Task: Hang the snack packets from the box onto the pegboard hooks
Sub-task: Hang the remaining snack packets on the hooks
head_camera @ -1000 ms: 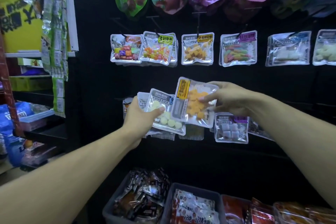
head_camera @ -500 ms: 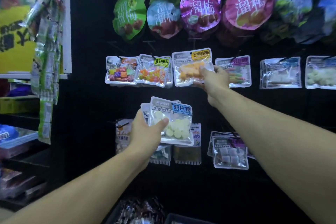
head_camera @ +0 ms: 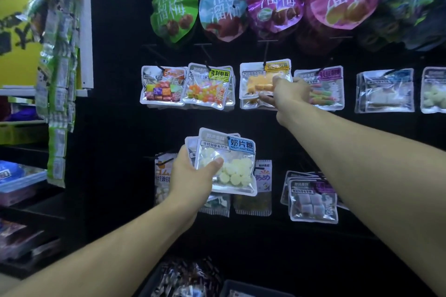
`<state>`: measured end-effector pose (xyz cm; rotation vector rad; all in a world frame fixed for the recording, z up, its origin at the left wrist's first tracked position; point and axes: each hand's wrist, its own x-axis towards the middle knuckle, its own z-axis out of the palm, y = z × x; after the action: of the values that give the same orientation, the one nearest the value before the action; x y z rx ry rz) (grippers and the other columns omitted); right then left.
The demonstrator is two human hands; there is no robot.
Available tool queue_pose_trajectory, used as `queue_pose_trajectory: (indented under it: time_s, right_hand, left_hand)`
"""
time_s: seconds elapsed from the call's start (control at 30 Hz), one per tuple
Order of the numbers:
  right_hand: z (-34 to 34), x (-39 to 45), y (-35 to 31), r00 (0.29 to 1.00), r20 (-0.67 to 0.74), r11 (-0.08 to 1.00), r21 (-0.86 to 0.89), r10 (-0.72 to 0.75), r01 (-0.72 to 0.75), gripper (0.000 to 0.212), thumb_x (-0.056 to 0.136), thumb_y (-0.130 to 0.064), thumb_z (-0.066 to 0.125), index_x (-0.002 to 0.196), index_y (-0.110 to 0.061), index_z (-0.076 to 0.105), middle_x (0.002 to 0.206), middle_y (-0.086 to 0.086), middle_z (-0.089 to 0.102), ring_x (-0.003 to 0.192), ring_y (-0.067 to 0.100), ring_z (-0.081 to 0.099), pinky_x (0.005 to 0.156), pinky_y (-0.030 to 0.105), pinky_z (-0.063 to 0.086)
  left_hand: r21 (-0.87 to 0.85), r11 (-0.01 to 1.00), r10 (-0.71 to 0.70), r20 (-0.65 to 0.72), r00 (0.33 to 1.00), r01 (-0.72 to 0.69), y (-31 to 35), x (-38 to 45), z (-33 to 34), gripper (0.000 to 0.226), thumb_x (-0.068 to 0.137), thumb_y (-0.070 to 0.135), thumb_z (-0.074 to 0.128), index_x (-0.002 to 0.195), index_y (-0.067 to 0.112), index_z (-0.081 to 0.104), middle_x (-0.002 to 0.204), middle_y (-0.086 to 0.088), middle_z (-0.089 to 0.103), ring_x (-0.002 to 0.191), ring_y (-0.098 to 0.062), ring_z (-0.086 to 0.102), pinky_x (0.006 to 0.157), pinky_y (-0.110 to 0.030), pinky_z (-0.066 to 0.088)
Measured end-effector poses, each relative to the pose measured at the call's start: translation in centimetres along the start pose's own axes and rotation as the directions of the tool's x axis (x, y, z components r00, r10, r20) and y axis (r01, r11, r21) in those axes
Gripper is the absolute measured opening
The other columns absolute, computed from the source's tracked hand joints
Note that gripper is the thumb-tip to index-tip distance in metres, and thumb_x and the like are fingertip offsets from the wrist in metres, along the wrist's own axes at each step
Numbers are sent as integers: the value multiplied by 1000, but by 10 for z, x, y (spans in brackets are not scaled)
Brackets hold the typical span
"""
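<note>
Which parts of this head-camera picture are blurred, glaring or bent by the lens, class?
Head view: the left shelf edge and hanging strip packets smear with blur; glare whitens the orange-candy packet at the right hand; the black pegboard swallows detail; the wide lens curves the forearms.

Both forearms are bare from the near frame edges up to the wrists, with no sleeve edge in view. The left hand point(head_camera: 190, 176) and the right hand point(head_camera: 290, 91) wear no gloves. The left thumb's nail is short and plain; the wrists carry no band.
</note>
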<state>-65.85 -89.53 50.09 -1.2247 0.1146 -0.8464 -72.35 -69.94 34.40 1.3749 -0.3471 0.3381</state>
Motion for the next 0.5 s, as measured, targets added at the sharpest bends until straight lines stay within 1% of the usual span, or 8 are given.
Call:
queue_pose_trajectory:
  time_s: [0.07, 0.13, 0.2, 0.27, 0.33, 0.4, 0.43, 0.5]
  right_hand:
    - [3, 1, 0, 1000, -30, 999, -36, -5, 4, 36, 103, -14, 58, 136, -23, 45, 109, 3, 68, 57, 23, 76, 71, 38, 66]
    - [4, 8, 4, 998, -64, 993, -116, -28, 20, 38, 100, -15, 61, 136, -18, 49, 108, 8, 71, 69, 29, 78, 69, 46, 66]
    - [4, 22, 9, 995, -89, 979, -203, -52, 33, 45, 94, -20, 69, 137, -15, 55, 109, 11, 72, 82, 32, 77, 72, 49, 66]
    - [1, 32, 12, 989, -125, 962, -272, -75, 39, 44, 88, -24, 79, 127, -11, 62, 102, 7, 70, 88, 33, 75, 75, 50, 65]
    - [0, 32, 14, 984, -155, 951, -309, -83, 31, 36, 87, -27, 84, 109, -9, 61, 89, 3, 64, 81, 27, 69, 79, 48, 65]
    - [-1, 36, 19, 985, -154, 950, -312, -83, 32, 34, 90, -28, 82, 94, -11, 54, 80, 2, 59, 68, 22, 62, 79, 44, 64]
    - [-2, 39, 21, 986, -151, 949, -313, -75, 24, 33, 91, -28, 81, 95, -11, 54, 85, 6, 64, 66, 22, 63, 77, 42, 64]
    - [-3, 42, 30, 993, -119, 953, -302, -19, -18, 29, 94, -21, 78, 98, -5, 54, 113, 15, 73, 76, 26, 70, 80, 41, 64]
  left_hand:
    - [-4, 1000, 0, -16, 1000, 0, -5, 2, 0, 21, 99, 10, 73, 113, 23, 64, 104, 2, 80, 87, -13, 80, 61, -25, 61]
    - [-3, 1000, -5, -32, 999, 5, -8, 5, 0, 21, 99, 11, 74, 113, 22, 64, 105, 2, 80, 89, -14, 79, 64, -27, 61]
    - [2, 1000, -6, -37, 999, 6, -11, 8, -1, 22, 98, 12, 75, 114, 23, 64, 106, 1, 79, 92, -15, 79, 65, -26, 61]
    - [-2, 1000, 1, -24, 1000, -1, -12, 12, -3, 21, 99, 11, 74, 114, 21, 64, 106, 1, 79, 92, -15, 78, 56, -20, 58]
    - [-5, 1000, 8, -15, 1000, -8, -14, 14, -7, 20, 99, 10, 74, 113, 22, 64, 106, 1, 79, 93, -17, 79, 58, -21, 60]
    - [6, 1000, 1, -7, 1000, -1, -16, 15, -12, 21, 98, 10, 74, 112, 24, 65, 105, 1, 80, 94, -18, 80, 71, -34, 66]
    - [10, 1000, -8, -3, 1000, 8, -18, 15, -15, 22, 98, 10, 75, 112, 24, 66, 105, 1, 81, 95, -20, 80, 78, -41, 67]
    - [12, 1000, -23, -2, 1000, 23, -22, 14, -20, 22, 97, 10, 76, 111, 25, 67, 104, 1, 81, 95, -22, 81, 79, -48, 66]
